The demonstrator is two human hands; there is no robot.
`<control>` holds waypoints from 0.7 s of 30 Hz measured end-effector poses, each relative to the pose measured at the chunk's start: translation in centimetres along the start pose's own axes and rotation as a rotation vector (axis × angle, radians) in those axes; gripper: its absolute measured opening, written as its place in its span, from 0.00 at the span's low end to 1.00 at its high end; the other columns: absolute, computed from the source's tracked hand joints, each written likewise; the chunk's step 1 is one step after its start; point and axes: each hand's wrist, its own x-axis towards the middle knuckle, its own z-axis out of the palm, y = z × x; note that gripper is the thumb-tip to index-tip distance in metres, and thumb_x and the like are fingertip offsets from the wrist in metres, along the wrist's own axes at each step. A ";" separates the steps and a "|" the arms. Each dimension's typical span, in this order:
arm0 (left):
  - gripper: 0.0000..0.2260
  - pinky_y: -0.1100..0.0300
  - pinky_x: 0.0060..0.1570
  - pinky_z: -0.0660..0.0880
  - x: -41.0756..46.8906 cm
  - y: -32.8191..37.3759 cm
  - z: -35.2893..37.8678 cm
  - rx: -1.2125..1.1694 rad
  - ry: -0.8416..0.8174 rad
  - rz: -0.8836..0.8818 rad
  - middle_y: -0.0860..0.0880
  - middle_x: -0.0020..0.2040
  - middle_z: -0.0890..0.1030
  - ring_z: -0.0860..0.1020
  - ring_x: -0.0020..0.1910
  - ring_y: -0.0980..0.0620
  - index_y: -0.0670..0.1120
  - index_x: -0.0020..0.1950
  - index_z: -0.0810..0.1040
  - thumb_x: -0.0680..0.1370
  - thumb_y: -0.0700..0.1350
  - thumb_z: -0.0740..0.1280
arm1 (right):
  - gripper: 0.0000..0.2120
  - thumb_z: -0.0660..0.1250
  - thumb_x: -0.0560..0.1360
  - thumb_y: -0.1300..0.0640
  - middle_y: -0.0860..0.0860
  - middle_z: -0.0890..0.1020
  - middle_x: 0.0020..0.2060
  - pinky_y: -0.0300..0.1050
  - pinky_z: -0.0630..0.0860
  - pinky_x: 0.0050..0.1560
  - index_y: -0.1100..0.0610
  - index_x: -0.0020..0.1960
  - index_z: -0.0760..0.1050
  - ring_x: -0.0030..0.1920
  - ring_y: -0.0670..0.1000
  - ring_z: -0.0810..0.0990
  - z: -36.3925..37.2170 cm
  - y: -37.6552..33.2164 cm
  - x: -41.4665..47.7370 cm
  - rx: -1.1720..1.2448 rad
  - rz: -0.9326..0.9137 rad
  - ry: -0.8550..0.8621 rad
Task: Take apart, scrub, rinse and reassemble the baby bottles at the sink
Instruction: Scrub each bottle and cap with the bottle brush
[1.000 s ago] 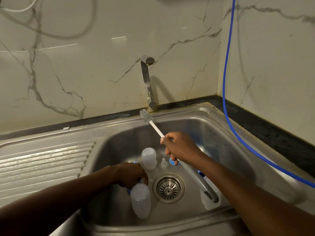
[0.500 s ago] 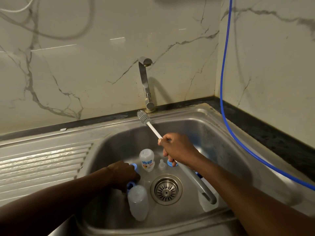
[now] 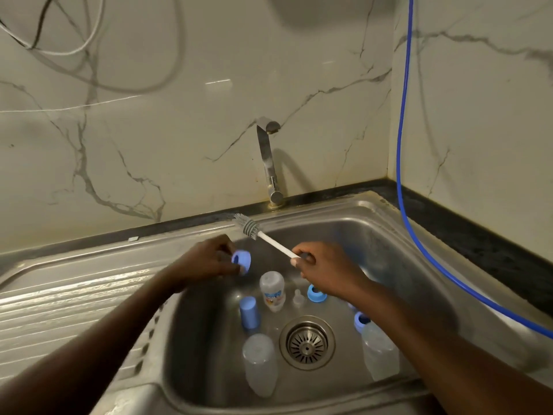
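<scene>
Left grip [image 3: 209, 259] closed around blue ring [image 3: 241, 260] (brush [image 3: 247, 227] clasped in right grip [image 3: 321, 266]).

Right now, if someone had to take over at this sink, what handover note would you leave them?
Left hand: holds a blue collar ring above the sink basin.
Right hand: grips the bottle brush, bristles raised toward the tap, which shows no water running.
In the basin: printed bottle, two clear bottles, blue cap, teat, another blue ring, all around the drain.
Done: bottles look taken apart.
Left: scrub the ring and other parts, rinse, reassemble.
</scene>
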 end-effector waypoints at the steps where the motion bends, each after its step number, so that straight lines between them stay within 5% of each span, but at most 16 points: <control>1: 0.12 0.59 0.41 0.79 -0.2 0.0 0.0 -0.256 0.046 -0.031 0.40 0.44 0.83 0.82 0.40 0.51 0.40 0.51 0.76 0.72 0.39 0.76 | 0.07 0.66 0.78 0.55 0.44 0.75 0.30 0.44 0.77 0.39 0.49 0.55 0.78 0.40 0.51 0.82 -0.2 0.0 0.0 -0.037 -0.026 0.002; 4: 0.10 0.56 0.43 0.83 -0.4 -0.3 1.8 -0.821 0.151 -0.089 0.32 0.47 0.82 0.83 0.43 0.42 0.39 0.56 0.71 0.77 0.34 0.68 | 0.08 0.65 0.78 0.54 0.44 0.76 0.31 0.49 0.79 0.43 0.43 0.55 0.75 0.38 0.48 0.81 -0.9 0.2 0.0 -0.112 -0.041 0.023; 7: 0.11 0.51 0.52 0.81 0.0 -1.2 3.2 -1.070 0.246 -0.092 0.32 0.55 0.81 0.83 0.50 0.39 0.38 0.62 0.73 0.80 0.35 0.64 | 0.07 0.66 0.77 0.53 0.47 0.79 0.33 0.50 0.80 0.45 0.42 0.54 0.76 0.38 0.48 0.81 -1.3 0.3 -0.1 -0.135 -0.035 0.019; 15: 0.15 0.54 0.53 0.81 0.5 -1.9 3.2 -1.186 0.069 -0.095 0.39 0.59 0.82 0.83 0.55 0.43 0.43 0.66 0.76 0.80 0.37 0.63 | 0.08 0.67 0.76 0.52 0.44 0.75 0.27 0.42 0.75 0.36 0.41 0.53 0.78 0.33 0.43 0.78 -0.9 -0.4 -0.5 -0.165 -0.060 -0.040; 19: 0.13 0.55 0.49 0.82 0.6 -1.7 2.9 -1.268 0.119 -0.118 0.36 0.56 0.81 0.83 0.50 0.44 0.37 0.63 0.75 0.79 0.35 0.62 | 0.06 0.66 0.78 0.55 0.46 0.77 0.28 0.46 0.77 0.38 0.46 0.52 0.78 0.33 0.45 0.79 -0.6 -1.3 -0.9 -0.119 -0.087 -0.063; 21: 0.10 0.57 0.47 0.82 0.6 -1.6 2.8 -1.283 0.110 -0.128 0.36 0.53 0.82 0.83 0.49 0.46 0.35 0.60 0.76 0.82 0.36 0.59 | 0.05 0.65 0.79 0.56 0.45 0.77 0.27 0.40 0.73 0.29 0.48 0.52 0.78 0.27 0.42 0.76 -0.3 -2.1 -1.0 0.000 -0.049 -0.141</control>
